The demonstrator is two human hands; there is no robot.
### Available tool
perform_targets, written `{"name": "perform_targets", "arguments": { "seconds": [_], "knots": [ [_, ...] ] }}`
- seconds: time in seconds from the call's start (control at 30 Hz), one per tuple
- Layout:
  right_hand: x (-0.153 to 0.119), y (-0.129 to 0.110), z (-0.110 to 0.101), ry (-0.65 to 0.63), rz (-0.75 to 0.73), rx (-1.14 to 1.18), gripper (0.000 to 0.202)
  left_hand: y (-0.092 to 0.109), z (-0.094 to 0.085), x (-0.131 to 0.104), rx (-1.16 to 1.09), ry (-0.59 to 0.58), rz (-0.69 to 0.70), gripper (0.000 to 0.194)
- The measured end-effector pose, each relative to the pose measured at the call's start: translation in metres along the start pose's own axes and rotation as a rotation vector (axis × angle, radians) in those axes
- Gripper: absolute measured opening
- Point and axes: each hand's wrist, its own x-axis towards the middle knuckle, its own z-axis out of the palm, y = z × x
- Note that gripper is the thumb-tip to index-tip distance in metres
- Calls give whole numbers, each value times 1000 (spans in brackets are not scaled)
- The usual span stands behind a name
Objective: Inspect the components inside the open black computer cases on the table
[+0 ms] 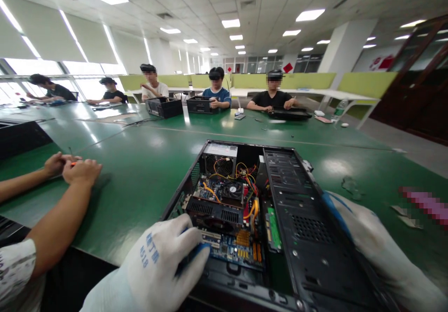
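An opened black computer case lies on its side on the green table. In it show a CPU fan, a power supply, a graphics card and a blue motherboard. My left hand, in a white glove with blue fingertips, grips the near left edge of the case, its fingers curled over beside the graphics card. Against the right outer side of the case is my right hand, gloved too; it holds the case there, its fingertips partly hidden.
To my left, a co-worker's bare hands hold a thin orange-handled tool. Several people sit across the green table, some with black cases. A clear plastic piece and a blurred pink object lie right of my case.
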Motion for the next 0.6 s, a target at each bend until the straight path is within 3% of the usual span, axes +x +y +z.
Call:
{"name": "perform_targets", "arguments": {
  "seconds": [0.1, 0.17, 0.27, 0.33, 0.47, 0.6],
  "knots": [
    [12, -14, 13, -60, -25, 132, 47, -25, -5, -5, 4, 37, -48, 20],
    [25, -25, 27, -66, 23, 106, 50, -43, -7, -9, 37, 102, -81, 21],
    [49, -46, 52, -84, -88, 17, 49, -58, -8, -17, 98, 230, -91, 15],
    [68, -65, 71, -109, -130, -36, 46, -58, -5, -20, 118, 286, -64, 14],
    [107, -115, 112, -226, -62, 16, 44, -42, 14, -17, 173, 337, -11, 33],
    [144, -165, 155, -267, -74, 75, 55, -38, 32, -3, 300, 291, -81, 48]
  ]
}}
